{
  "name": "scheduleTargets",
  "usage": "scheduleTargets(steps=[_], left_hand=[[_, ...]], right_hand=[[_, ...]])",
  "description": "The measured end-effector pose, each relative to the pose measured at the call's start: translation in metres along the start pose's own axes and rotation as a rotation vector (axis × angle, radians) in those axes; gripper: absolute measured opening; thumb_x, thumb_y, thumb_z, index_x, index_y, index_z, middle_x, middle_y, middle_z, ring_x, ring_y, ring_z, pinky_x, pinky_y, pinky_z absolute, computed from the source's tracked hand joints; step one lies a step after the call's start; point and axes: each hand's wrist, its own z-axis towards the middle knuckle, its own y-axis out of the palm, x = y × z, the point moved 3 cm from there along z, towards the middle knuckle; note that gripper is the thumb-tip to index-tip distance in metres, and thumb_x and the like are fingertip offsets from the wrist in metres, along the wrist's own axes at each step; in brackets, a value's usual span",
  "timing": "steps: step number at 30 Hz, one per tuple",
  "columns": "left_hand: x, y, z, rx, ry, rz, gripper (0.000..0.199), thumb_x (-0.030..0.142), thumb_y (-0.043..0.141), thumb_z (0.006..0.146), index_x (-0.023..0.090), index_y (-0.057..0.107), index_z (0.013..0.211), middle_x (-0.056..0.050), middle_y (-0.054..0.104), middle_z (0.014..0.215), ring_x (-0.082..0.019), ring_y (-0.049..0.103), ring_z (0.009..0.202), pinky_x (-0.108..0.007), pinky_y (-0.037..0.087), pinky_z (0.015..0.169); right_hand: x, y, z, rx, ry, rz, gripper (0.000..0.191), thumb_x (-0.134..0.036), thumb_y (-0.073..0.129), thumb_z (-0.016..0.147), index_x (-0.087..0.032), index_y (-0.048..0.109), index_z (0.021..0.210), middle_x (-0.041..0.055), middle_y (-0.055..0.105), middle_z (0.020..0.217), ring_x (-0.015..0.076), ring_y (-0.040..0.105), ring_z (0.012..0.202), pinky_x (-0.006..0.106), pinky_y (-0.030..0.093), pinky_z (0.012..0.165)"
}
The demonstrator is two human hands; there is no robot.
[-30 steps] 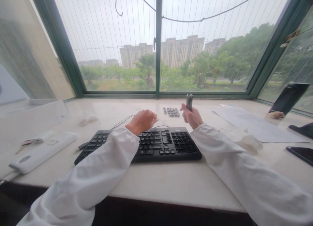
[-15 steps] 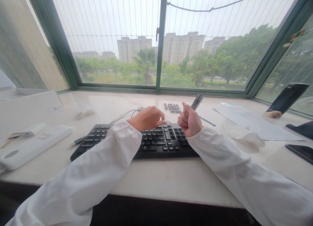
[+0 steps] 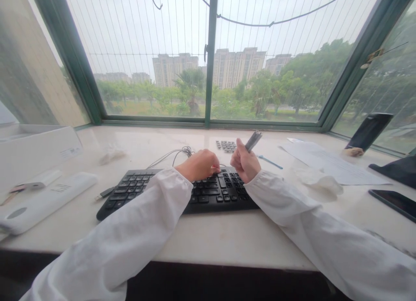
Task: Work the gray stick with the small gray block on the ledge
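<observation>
A black keyboard (image 3: 208, 192) lies along the front of the white counter. Over its upper keys, right of the middle, is my left hand (image 3: 200, 165), its fingers curled downward and closed together; anything between the fingertips is too small to make out. My right hand (image 3: 244, 162) is a fist above the number pad, wrapped around a slim grey bundle (image 3: 253, 140) whose split end sticks up past the thumb. Small grey keycaps (image 3: 225, 145) lie in rows behind the keyboard. Many number pad positions look like open squares, partly hidden by my right hand.
A blue stick (image 3: 270, 161) and paper sheets (image 3: 328, 162) lie at right, near a crumpled tissue (image 3: 320, 183) and a phone (image 3: 394, 202). A dark device (image 3: 368, 132) leans by the window. At left are a white box (image 3: 39, 147), a long white device (image 3: 48, 201) and a USB plug (image 3: 105, 192).
The fingers of my left hand have curled closer together and moved slightly right over the keys. My right hand keeps its hold on the grey bundle, and the view has shifted slightly.
</observation>
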Motion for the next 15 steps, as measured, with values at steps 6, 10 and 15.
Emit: scheduleTargets(steps=[6,10,15], left_hand=[[-0.002,0.002,0.004,0.019,-0.023,-0.018,0.014,0.024,0.064,0.074,0.019,0.077,0.077,-0.005,0.072,0.072,-0.018,0.064,0.07,-0.027,0.048,0.07],[-0.006,0.003,0.004,0.024,-0.041,-0.047,0.016,0.026,0.064,0.074,0.02,0.077,0.079,-0.005,0.072,0.072,-0.017,0.064,0.068,-0.026,0.048,0.068],[-0.008,0.003,0.005,0.029,-0.02,-0.073,0.016,0.025,0.064,0.073,0.019,0.078,0.078,-0.006,0.073,0.071,-0.018,0.064,0.067,-0.025,0.047,0.066]], right_hand=[[0.009,0.009,0.008,0.04,-0.009,0.023,0.055,-0.051,0.067,0.075,-0.023,0.024,0.055,-0.012,0.02,0.039,0.0032,0.015,0.034,0.019,0.016,0.03],[0.024,0.02,0.015,0.075,0.052,0.01,0.054,-0.049,0.065,0.078,-0.023,0.023,0.057,-0.0123,0.02,0.037,0.0034,0.016,0.032,0.019,0.016,0.029],[0.032,0.023,0.017,0.105,0.048,0.019,0.053,-0.05,0.064,0.078,-0.023,0.022,0.059,-0.0131,0.02,0.037,0.0036,0.016,0.033,0.018,0.018,0.029]])
